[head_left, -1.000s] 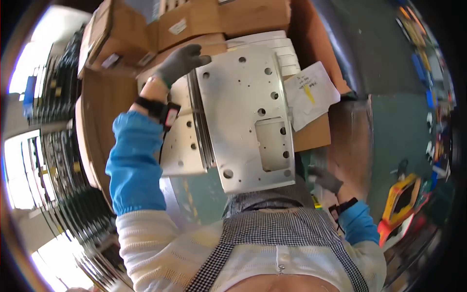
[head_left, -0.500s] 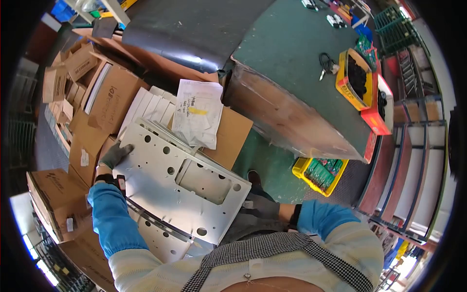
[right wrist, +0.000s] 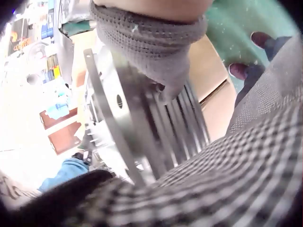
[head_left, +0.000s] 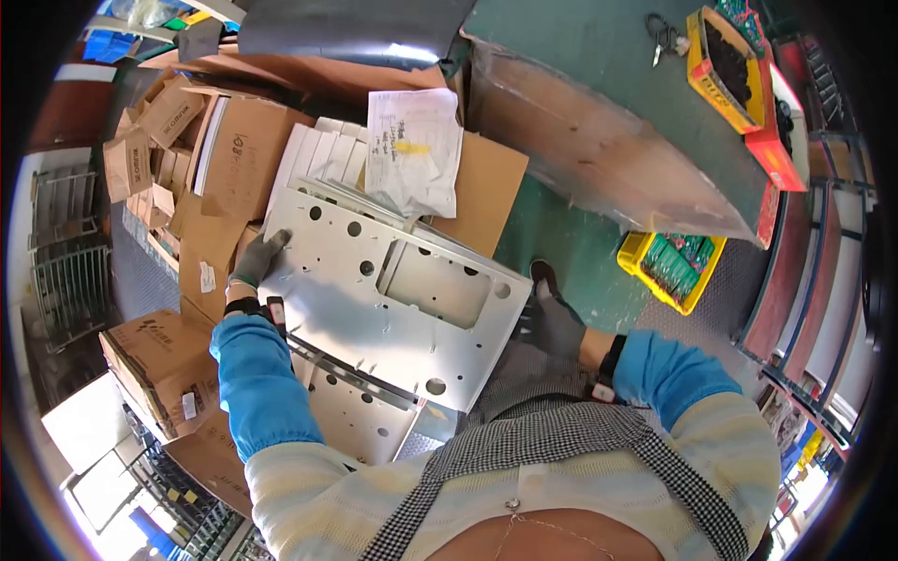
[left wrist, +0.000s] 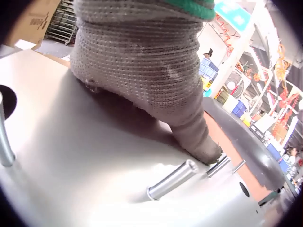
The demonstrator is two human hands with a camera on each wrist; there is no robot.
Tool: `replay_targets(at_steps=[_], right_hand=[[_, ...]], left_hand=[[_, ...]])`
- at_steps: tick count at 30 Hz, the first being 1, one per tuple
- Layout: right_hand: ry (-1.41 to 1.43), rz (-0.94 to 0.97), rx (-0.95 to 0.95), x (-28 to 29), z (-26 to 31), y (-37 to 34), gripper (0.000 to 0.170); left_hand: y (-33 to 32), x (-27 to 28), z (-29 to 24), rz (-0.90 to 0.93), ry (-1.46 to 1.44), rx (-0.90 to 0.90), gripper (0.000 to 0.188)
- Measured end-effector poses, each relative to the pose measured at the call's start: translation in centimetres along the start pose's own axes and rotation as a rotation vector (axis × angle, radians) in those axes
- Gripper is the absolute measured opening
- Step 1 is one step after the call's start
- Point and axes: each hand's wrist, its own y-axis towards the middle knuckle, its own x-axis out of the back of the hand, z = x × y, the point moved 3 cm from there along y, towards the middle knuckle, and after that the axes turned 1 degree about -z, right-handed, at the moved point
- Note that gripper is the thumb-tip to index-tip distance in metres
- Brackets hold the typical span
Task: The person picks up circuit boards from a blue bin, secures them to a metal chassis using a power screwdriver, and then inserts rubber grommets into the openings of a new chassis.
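A silver metal panel (head_left: 337, 290) with round holes, a rectangular cutout and short studs lies tilted on top of a stack of similar panels. My gloved left hand (head_left: 256, 260) grips its far left edge, the thumb (left wrist: 201, 146) lying on the upper face beside the studs in the left wrist view. At the opposite end, my gloved right hand (head_left: 554, 329) is right at the panel's near right edge. In the right wrist view it touches the side of the stacked panels (right wrist: 175, 123); its other fingers are hidden, so I cannot tell whether they curl round one.
A second panel pile (head_left: 355, 411) sits nearer my body. Handwritten paper (head_left: 412, 154) in a plastic sleeve lies on cardboard behind the panel. Cardboard boxes (head_left: 248, 154) crowd the left. A green bench (head_left: 580, 56) stands right, with a yellow crate (head_left: 673, 271) on the floor.
The right hand has come from hanging at my side to the panel's right edge. My left hand has moved from above the far left corner onto the left edge. The head view has turned right.
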Motion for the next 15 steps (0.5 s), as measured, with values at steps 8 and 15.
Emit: replay_targets(at_steps=[8, 15], right_hand=[[0.426, -0.083, -0.125, 1.7, -1.1, 6.5, 0.076], [0.751, -0.015, -0.092, 6.0, -4.7, 12.5, 0.071]], left_hand=[[1.0, 0.3, 1.3, -0.041, -0.014, 0.032, 0.062], [0.3, 0.1, 0.5, -0.070, -0.012, -0.017, 0.063]])
